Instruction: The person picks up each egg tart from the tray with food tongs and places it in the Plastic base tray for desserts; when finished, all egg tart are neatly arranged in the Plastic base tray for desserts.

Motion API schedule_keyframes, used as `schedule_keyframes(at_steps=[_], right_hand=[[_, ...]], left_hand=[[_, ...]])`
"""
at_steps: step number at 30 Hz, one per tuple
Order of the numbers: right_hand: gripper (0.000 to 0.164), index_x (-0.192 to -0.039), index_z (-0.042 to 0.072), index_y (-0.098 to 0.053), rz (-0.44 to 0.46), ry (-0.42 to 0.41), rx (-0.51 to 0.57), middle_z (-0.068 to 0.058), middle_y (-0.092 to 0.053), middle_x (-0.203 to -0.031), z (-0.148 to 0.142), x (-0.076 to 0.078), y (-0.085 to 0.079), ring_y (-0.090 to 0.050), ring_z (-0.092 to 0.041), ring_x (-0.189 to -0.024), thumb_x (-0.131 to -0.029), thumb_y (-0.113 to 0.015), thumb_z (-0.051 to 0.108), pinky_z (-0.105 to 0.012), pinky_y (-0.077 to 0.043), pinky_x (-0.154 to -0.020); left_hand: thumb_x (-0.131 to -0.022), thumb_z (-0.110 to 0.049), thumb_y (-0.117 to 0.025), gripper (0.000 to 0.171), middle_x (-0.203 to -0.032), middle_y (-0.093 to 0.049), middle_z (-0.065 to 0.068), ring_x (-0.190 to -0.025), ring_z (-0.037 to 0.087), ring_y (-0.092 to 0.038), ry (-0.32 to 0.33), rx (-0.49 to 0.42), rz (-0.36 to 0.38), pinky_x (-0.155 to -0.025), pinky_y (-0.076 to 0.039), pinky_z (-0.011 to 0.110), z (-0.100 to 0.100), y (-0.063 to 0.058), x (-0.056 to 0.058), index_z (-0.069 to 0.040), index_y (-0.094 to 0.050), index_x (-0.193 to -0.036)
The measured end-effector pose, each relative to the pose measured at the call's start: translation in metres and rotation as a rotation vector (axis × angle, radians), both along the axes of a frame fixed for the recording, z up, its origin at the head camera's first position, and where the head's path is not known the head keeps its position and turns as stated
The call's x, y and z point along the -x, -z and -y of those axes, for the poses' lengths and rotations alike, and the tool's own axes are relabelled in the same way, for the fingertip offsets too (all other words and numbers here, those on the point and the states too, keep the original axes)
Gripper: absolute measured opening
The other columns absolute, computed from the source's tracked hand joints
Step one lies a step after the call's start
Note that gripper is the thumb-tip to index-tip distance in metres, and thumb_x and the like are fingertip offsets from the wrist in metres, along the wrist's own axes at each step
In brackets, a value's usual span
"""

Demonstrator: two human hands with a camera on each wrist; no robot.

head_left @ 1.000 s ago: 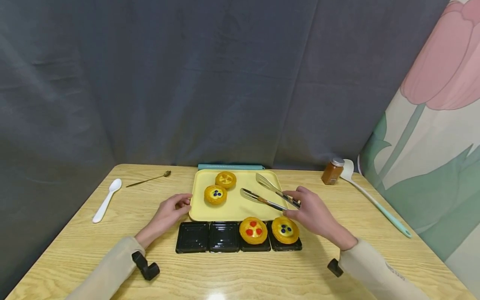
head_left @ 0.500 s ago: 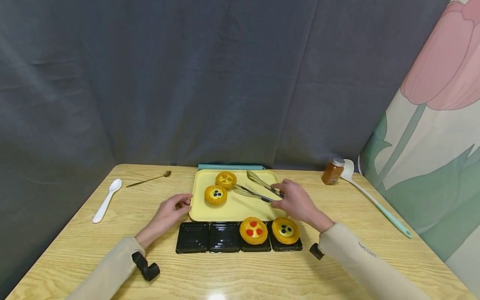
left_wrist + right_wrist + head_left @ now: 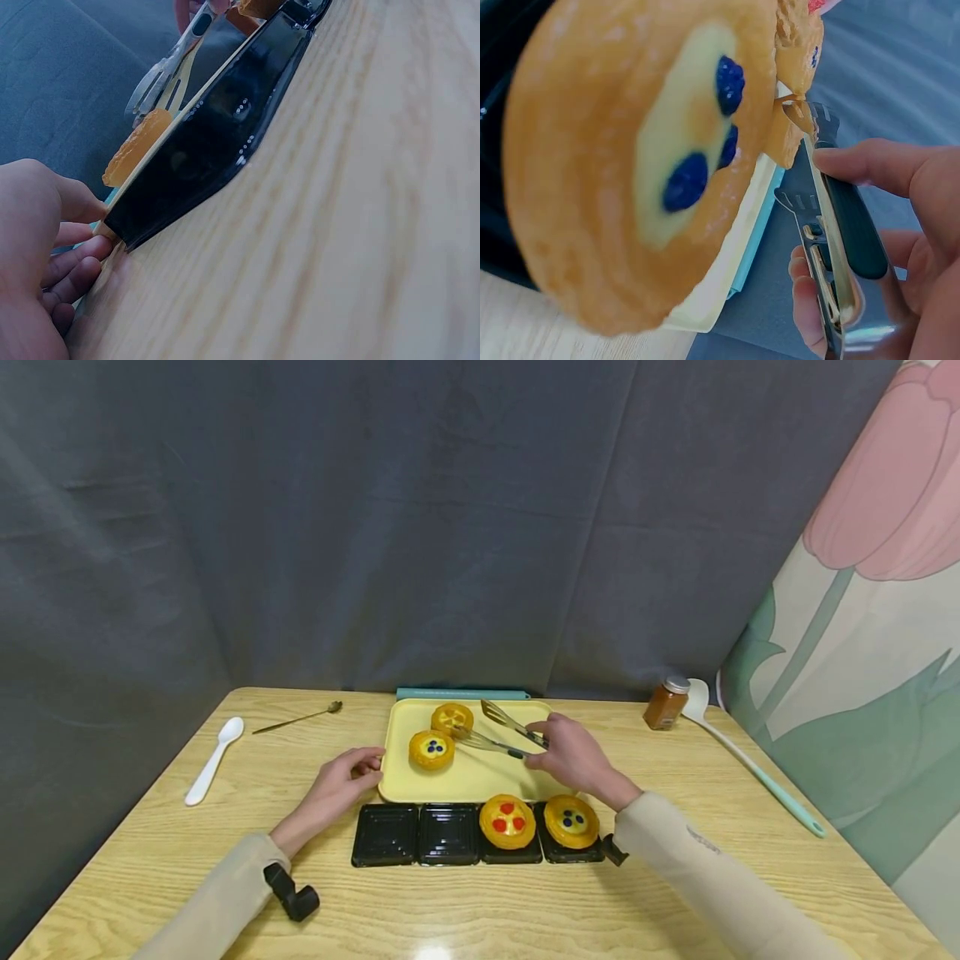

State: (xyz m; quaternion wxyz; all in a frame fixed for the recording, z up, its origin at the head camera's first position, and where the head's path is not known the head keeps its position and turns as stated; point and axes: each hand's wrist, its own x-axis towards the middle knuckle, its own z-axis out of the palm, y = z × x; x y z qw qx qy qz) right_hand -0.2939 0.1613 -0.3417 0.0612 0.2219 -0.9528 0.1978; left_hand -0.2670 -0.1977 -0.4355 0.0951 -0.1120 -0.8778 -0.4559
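My left hand (image 3: 347,779) pinches the left edge of a yellow tray (image 3: 405,787) between thumb and fingers, seen close in the left wrist view. My right hand (image 3: 572,753) grips metal tongs (image 3: 517,727) with black handle grips, their two slotted ends spread apart over the tray. On the tray lie a tart with a yellow cross-like top (image 3: 451,719) and a blueberry-topped tart (image 3: 431,751), side by side. The tongs' nearer end overlaps the edge of the cross-topped tart. In front, black square containers hold a red-topped tart (image 3: 507,821) and another blueberry tart (image 3: 572,821).
Two more black containers (image 3: 385,835) stand at the left of the row. A white spoon (image 3: 213,762) and a thin gold spoon (image 3: 296,719) lie to the left. A spice jar (image 3: 666,703) and a long spoon with green handle (image 3: 765,777) are right. A teal bar (image 3: 461,694) lies behind the tray.
My right hand has moved left over the tray with the tongs, bringing their ends from the tray's right half to the cross-topped tart. The left hand has stayed in place.
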Motion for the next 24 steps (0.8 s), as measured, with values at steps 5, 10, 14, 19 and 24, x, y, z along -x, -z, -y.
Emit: schedule_keyframes(at_steps=[5,10,14,19,24], right_hand=[[0.053,-0.127,-0.004,-0.067,0.012,-0.003,0.000,-0.010,-0.056,-0.091,0.004,0.004,0.000,-0.045,-0.022,-0.072,-0.079,-0.077,0.015,-0.035,-0.037,-0.063],[0.053,-0.128,-0.003,-0.067,0.020,-0.004,-0.006,-0.010,-0.057,-0.092,0.009,0.006,0.000,-0.045,-0.021,-0.071,-0.079,-0.077,0.016,-0.035,-0.038,-0.064],[0.054,-0.129,-0.003,-0.067,0.023,-0.006,-0.012,-0.010,-0.057,-0.094,0.013,0.008,0.000,-0.045,-0.021,-0.070,-0.080,-0.077,0.016,-0.035,-0.039,-0.064],[0.053,-0.129,-0.002,-0.067,0.031,-0.006,-0.022,-0.011,-0.060,-0.098,0.018,0.012,0.001,-0.047,-0.022,-0.075,-0.080,-0.078,0.016,-0.035,-0.040,-0.067],[0.052,-0.129,-0.002,-0.067,0.040,-0.008,-0.026,-0.010,-0.059,-0.097,0.020,0.013,0.001,-0.047,-0.022,-0.076,-0.082,-0.078,0.016,-0.035,-0.039,-0.066]], left_hand=[[-0.094,-0.007,-0.068,0.040,-0.106,-0.065,0.006,-0.094,0.020,-0.059,0.000,0.000,-0.006,-0.084,-0.048,0.038,0.000,0.000,0.000,0.003,-0.062,-0.132],[-0.093,-0.007,-0.068,0.041,-0.106,-0.065,0.006,-0.093,0.020,-0.059,0.000,0.002,-0.009,-0.084,-0.048,0.037,0.000,0.000,0.000,0.003,-0.062,-0.132],[-0.094,-0.007,-0.068,0.040,-0.106,-0.065,0.006,-0.093,0.019,-0.059,0.000,0.001,-0.007,-0.084,-0.048,0.036,0.000,0.000,-0.001,0.003,-0.062,-0.132],[-0.094,-0.007,-0.068,0.039,-0.105,-0.065,0.007,-0.093,0.020,-0.059,0.004,-0.005,-0.019,-0.083,-0.048,0.036,0.000,-0.001,-0.002,0.004,-0.063,-0.131],[-0.094,-0.007,-0.068,0.039,-0.106,-0.065,0.007,-0.094,0.020,-0.059,0.008,-0.007,-0.025,-0.082,-0.048,0.034,0.001,-0.001,-0.002,0.004,-0.063,-0.131]])
